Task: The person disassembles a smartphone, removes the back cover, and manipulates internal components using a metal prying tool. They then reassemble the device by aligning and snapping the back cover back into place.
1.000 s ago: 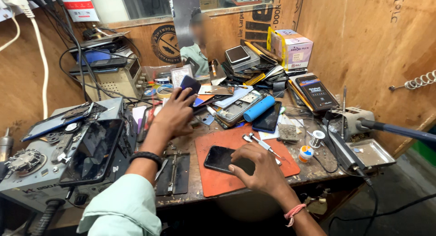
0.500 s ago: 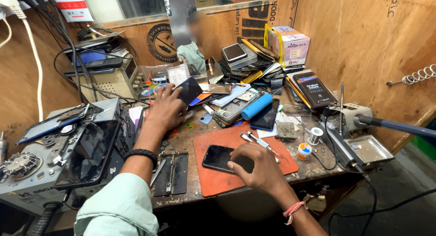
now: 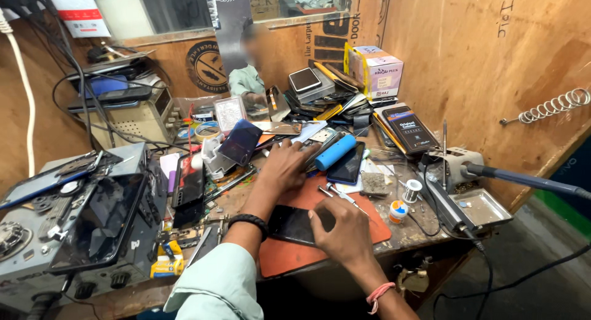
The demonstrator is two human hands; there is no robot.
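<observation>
My right hand lies on the right end of a black phone and holds it flat on the red work mat at the bench's front edge. My left hand, with a black band at its wrist, reaches over the mat's far edge. Its fingers are spread and empty, touching loose phone parts beside a blue cylinder. A dark phone panel leans upright just left of that hand, apart from it.
A second dark phone and tweezers lie by the mat. To the right are a solder spool, a small jar, a soldering stand and a metal tray. A grey machine fills the left; boxes stand behind.
My left hand has let go of the dark phone panel, which now leans in the clutter, and has moved right and nearer to the mat. My right hand stays on the black phone.
</observation>
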